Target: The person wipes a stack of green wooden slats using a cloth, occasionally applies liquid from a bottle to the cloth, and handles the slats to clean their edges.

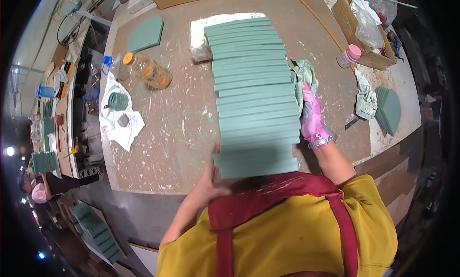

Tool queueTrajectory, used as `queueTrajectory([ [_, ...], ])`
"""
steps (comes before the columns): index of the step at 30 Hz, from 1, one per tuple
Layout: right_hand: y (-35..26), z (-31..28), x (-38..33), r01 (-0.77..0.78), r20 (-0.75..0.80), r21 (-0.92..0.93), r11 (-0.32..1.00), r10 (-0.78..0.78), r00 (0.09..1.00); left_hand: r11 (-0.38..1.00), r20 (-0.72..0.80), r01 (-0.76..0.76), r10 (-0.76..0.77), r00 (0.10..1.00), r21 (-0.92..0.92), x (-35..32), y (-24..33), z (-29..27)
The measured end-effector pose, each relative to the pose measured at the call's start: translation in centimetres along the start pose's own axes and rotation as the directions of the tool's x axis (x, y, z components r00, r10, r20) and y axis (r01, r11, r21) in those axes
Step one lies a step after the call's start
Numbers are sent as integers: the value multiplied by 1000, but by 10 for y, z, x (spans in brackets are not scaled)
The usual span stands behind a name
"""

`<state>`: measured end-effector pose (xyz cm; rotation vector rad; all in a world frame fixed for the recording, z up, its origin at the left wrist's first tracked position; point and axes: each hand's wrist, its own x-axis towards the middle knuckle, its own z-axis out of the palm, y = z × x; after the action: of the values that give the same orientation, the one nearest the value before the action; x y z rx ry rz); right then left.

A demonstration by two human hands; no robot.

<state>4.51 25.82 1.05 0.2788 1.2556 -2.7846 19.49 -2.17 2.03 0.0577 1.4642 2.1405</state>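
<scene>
1. Between your two hands stands a tall stack of green boards, rising from your chest toward the far side of the workbench.
2. Your left hand presses flat against the near left edge of the stack, fingers spread open on its side.
3. Your right hand, in a pink glove, lies along the stack's right side with the fingers stretched out against it; a bracelet sits at the wrist.
4. Just beyond that hand, a crumpled green cloth touches the stack's right edge.
5. Left of the stack, well apart, a clear jar with an orange lid lies on its side; nearer you, a white rag holds a small round green piece.
6. Far left, a single green board lies flat.
7. Right of the stack, a pink-capped bottle stands beside a cardboard box; a smaller pile of green boards sits at the right edge.
</scene>
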Motion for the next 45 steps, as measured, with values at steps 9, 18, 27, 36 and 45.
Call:
queueTrajectory([
  [9,-10,17,-24,-20,1,-90,996,21,1000,887,-205,-194,300,931,419,40,4,36],
  [18,-77,25,-14,440,382,-654,615,-233,894,873,-177,-201,305,936,444,40,6,39],
  [27,-38,30,-26,716,661,-696,55,-342,668,740,-130,-268,432,893,617,49,-6,44],
  [36,-99,79,-39,736,739,-670,92,176,651,683,-21,-389,509,860,618,45,-9,31],
  [45,-10,155,-30,982,954,-90,163,297,38,619,-82,-44,174,981,784,34,-17,32],
])
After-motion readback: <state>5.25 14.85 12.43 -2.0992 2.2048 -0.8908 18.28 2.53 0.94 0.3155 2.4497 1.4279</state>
